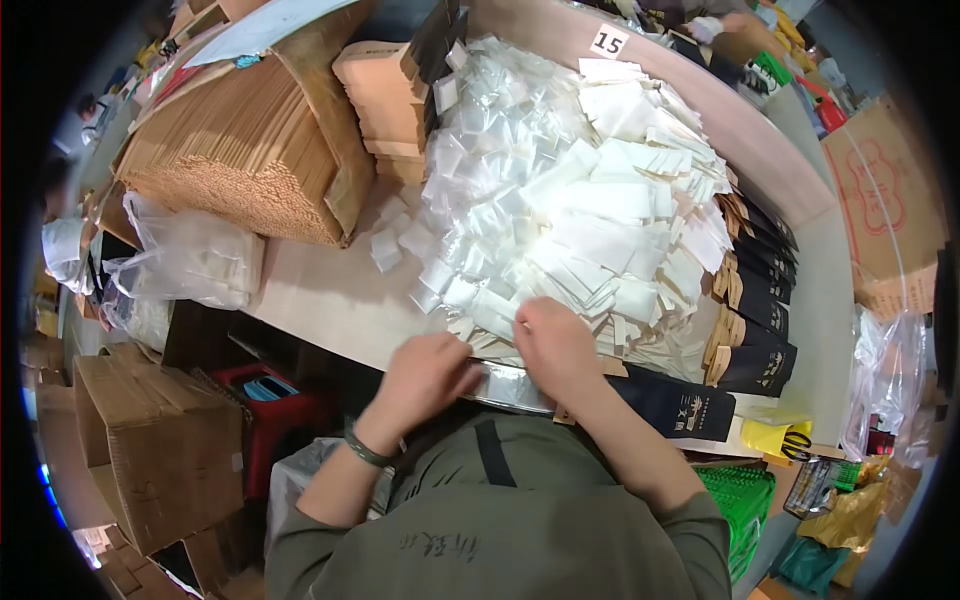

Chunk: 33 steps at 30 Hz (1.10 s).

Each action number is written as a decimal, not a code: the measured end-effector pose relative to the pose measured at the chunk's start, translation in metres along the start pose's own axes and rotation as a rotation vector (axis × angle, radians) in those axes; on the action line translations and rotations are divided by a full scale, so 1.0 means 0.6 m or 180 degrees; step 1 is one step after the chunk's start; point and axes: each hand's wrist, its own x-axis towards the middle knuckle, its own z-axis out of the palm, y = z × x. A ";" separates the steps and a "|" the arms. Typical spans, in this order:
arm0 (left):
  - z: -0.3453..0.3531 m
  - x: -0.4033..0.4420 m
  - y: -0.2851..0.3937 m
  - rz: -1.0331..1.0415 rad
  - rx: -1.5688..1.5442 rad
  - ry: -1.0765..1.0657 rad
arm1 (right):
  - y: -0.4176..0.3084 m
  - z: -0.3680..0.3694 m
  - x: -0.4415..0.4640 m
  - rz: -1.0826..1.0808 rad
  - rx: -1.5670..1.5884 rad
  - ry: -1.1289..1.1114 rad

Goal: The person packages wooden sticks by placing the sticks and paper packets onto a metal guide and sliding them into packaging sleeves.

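Note:
My left hand (pixel 432 372) is at the table's front edge with its fingers curled inward; what they hold, if anything, is blurred. My right hand (pixel 550 338) is closed at the front of a pile of white paper packets (pixel 610 205); its fingertips are turned away from view. Between and below my hands lies a shiny clear plastic piece (pixel 510 385) at the edge. Clear plastic packets (pixel 490 150) are heaped beside the white ones. Close to my right forearm lies a dark printed sleeve (pixel 675 405).
Stacked brown cardboard sheets (pixel 235 150) stand at the back left, beside a plastic bag (pixel 190 255). More dark sleeves (pixel 755 300) line the right side. A carton (pixel 165 440) and a red stool (pixel 280 415) are at the lower left. Black scissors (pixel 795 445) lie at the right corner.

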 end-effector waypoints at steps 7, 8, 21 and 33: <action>-0.320 0.115 -0.102 -0.0089 0.1142 0.2340 | 0.021 0.046 0.023 -0.0462 -0.1026 -0.0512; -0.366 0.140 -0.104 -0.0177 0.1513 0.2479 | 0.024 0.047 0.027 -0.0366 -0.0986 -0.0586; -0.431 0.283 -0.254 -0.1002 0.2314 0.0875 | -0.046 0.041 -0.034 -0.0907 -0.0526 -0.0590; -0.238 -0.081 -0.207 -0.2021 -0.0501 0.2228 | -0.007 0.004 -0.026 0.0127 -0.0250 0.0547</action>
